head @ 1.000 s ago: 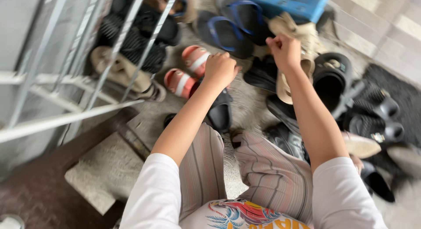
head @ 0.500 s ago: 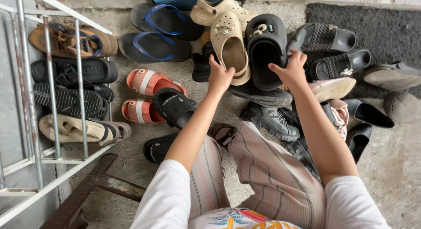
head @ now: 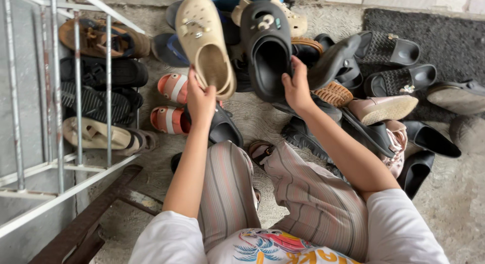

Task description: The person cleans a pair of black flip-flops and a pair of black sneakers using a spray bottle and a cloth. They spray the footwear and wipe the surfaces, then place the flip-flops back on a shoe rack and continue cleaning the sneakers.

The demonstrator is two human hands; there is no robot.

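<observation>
Rough grey concrete floor [head: 262,120] carries a dense scatter of footwear, bounded on one side by a pale metal railing [head: 76,87] and at the far edge by a dark doormat [head: 444,26]. Head view, the only view supplied: the person crouches over the pile in striped trousers and white sleeves. Left hand [head: 201,100] is raised above the floor, its grip closed on the heel end of a beige clog [head: 204,41], which is held sole-down with the toe pointing away from the person. Right hand [head: 297,89] is likewise raised, its grip closed on the heel rim of a black clog [head: 266,46], held just beside the beige one, the two apart. Both clogs carry small charms on the upper. Directly below the left hand lie a pair of coral sandals with white bands [head: 169,105] and a black slide [head: 222,127], the latter near the left knee. Behind the railing, brown, black and tan sandals [head: 98,72] lie in a row. To the right of the right forearm lie black slides [head: 389,67], a pale pink shoe [head: 384,107] and further dark shoes. Blue flip-flops [head: 166,46] sit partly hidden behind the beige clog.
</observation>
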